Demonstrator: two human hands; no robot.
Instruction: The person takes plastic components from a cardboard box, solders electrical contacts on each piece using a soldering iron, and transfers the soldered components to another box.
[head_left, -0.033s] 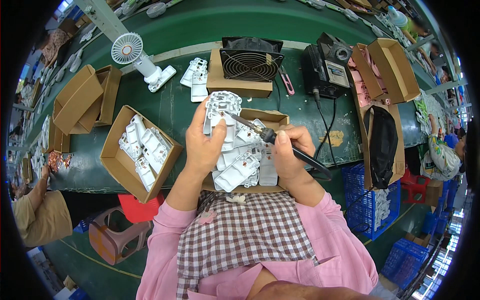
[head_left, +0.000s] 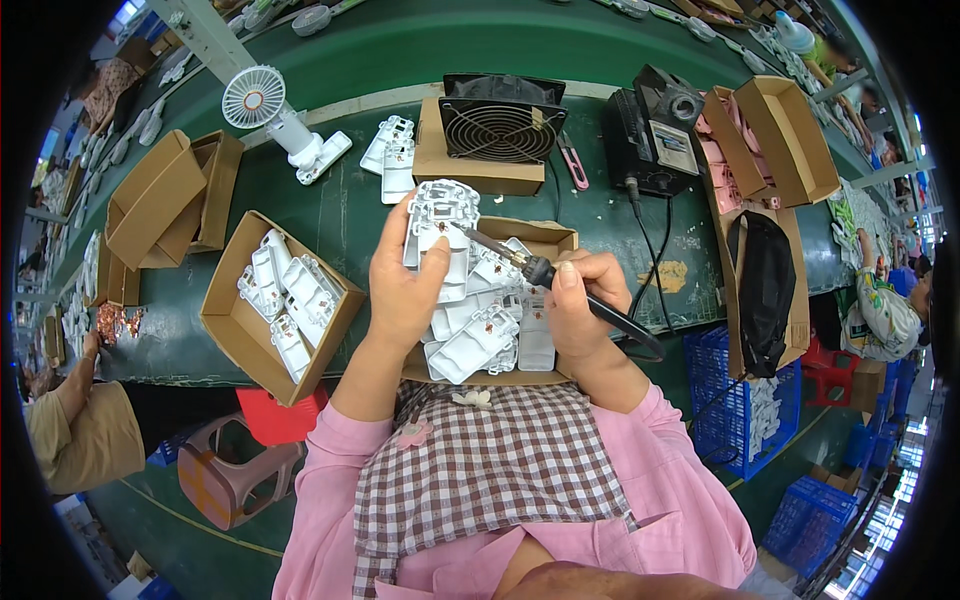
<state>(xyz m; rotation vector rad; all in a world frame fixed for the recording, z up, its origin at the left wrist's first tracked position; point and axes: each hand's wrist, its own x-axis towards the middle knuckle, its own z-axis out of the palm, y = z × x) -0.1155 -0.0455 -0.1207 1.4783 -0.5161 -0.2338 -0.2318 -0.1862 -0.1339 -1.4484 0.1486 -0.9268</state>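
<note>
My left hand (head_left: pixel 402 279) grips a white plastic housing (head_left: pixel 447 208) by its sides, inner face up, with the thumb resting near small metal parts. In my right hand (head_left: pixel 586 300) is a soldering iron (head_left: pixel 541 272), held like a pen. Its tip points left at the housing's lower inner part; whether it touches cannot be made out. Below both hands stands a cardboard box (head_left: pixel 555 236) filled with more white housings (head_left: pixel 478 338), several with small coppery contacts. A second cardboard box (head_left: pixel 225 312) with white housings sits left of my left hand.
Ahead, a black fan (head_left: pixel 503 128) stands on cardboard beside a pink utility knife (head_left: pixel 573 162). A black soldering station (head_left: pixel 655 135) is at right, its cable running down. A white handheld fan (head_left: pixel 285 120) stands at left. Blue crates (head_left: pixel 725 400) are on the floor at right.
My left hand and the housing have shifted very slightly left, and the housing has tilted a little. The soldering iron stays almost in place.
</note>
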